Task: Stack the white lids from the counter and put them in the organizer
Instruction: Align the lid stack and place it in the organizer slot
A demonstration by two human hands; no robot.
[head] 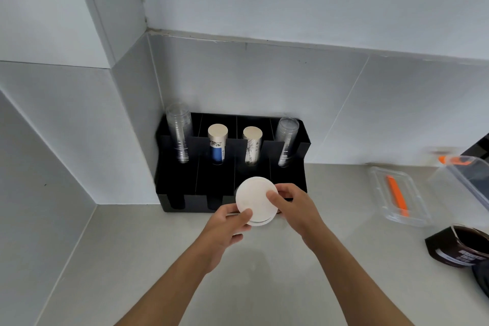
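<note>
At the centre of the frame the left hand (pixel 229 222) and right hand (pixel 292 205) both grasp the stack of white lids (pixel 256 201) just before the black organizer (pixel 182 180), so stacking looks done and only placing remains.

Bare tabletop (pixel 137 259) lies open left of and below the arms, while the black organizer (pixel 299 177) blocks the back corner, cup stacks (pixel 180 135) filling its rear slots, and a clear container (pixel 397 193) crowds the right.
</note>
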